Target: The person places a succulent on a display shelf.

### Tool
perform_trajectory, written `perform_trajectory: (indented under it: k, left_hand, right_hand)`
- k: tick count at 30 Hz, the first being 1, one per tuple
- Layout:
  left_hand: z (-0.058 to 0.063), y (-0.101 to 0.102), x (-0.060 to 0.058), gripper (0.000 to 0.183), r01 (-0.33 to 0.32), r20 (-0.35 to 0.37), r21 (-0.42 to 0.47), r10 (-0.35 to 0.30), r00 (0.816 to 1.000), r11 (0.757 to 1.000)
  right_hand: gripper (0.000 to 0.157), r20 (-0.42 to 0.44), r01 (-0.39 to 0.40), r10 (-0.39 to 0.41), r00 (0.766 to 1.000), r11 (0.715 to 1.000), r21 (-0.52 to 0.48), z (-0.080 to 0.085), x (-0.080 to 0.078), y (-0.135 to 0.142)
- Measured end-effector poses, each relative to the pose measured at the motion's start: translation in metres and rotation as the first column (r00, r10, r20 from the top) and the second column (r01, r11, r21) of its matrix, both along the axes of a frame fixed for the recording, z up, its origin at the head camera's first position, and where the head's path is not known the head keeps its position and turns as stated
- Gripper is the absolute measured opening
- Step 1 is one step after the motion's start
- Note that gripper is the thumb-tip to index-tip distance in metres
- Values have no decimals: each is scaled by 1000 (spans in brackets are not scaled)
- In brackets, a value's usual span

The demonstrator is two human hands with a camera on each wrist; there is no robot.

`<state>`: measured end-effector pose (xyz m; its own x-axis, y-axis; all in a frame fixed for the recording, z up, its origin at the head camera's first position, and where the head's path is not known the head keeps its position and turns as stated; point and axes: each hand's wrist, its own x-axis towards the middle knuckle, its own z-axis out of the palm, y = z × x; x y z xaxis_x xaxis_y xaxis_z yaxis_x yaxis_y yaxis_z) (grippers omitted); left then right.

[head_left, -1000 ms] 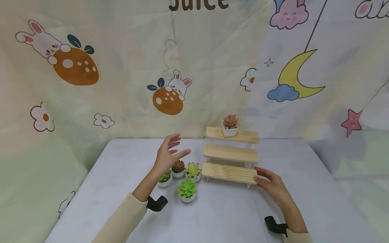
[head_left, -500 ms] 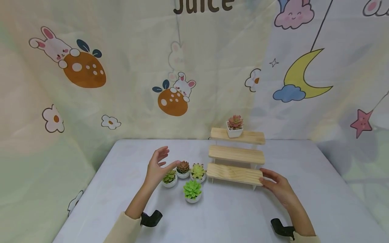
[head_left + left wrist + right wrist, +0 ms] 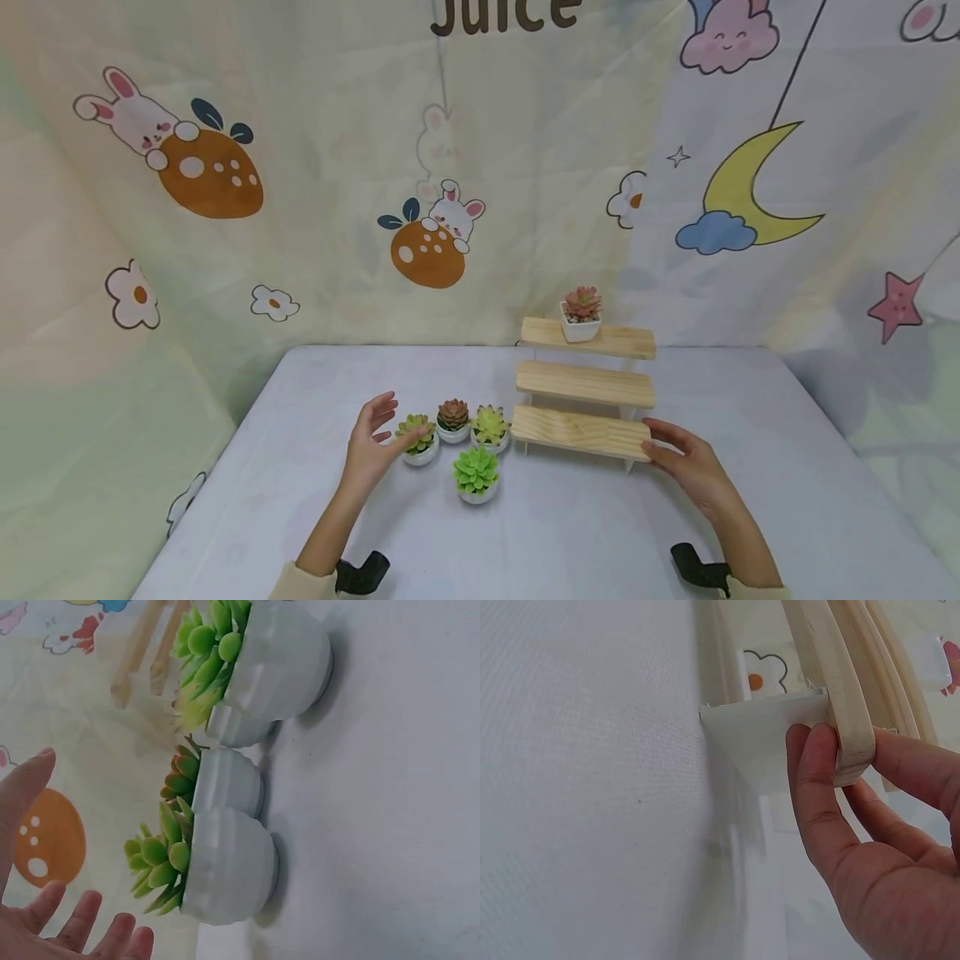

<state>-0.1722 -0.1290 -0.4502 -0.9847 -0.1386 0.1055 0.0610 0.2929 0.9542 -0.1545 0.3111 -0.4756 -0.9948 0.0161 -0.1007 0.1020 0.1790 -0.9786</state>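
Note:
My left hand (image 3: 369,454) hovers at the leftmost potted succulent (image 3: 416,450), thumb and fingers spread apart. In the left wrist view a gap shows between the fingers (image 3: 79,922) and that plant's white pot (image 3: 229,866). Just beyond it are a brown succulent (image 3: 453,419), a yellow-green one (image 3: 490,427) and, nearer me, a bright green one (image 3: 476,473). My right hand (image 3: 688,467) pinches the right end of the lowest board of a three-tier wooden shelf (image 3: 581,432); the right wrist view shows thumb and fingers on either side of the board (image 3: 847,697).
A pink succulent in a square white pot (image 3: 581,315) stands on the top board. The middle board (image 3: 585,384) is bare. A white cloth covers the table (image 3: 570,533), and a printed curtain (image 3: 322,208) hangs behind it.
My left hand has come down and toward me, from above the pots to the left side of the leftmost succulent. The right hand keeps its grip on the shelf. The head view has shifted slightly.

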Motion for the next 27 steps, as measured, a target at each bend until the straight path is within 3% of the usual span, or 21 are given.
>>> perform_trajectory:
  k: [12,19,27]
  left_hand:
    - [-27,0,8,89,5,41,-89,-2,999,996]
    - [-41,1,7,89,23,95,-12,-22,995,1000]
    - [-44,2,1,87,24,142,-67,-15,990,997]
  right_hand:
    - [60,13,-9,9,1000,1000,-13,0,0,1]
    - [60,6,-1,1,1000,1000,-17,-3,-1,3]
    - [60,4,-1,2,1000,1000,-20,-1,0,1]
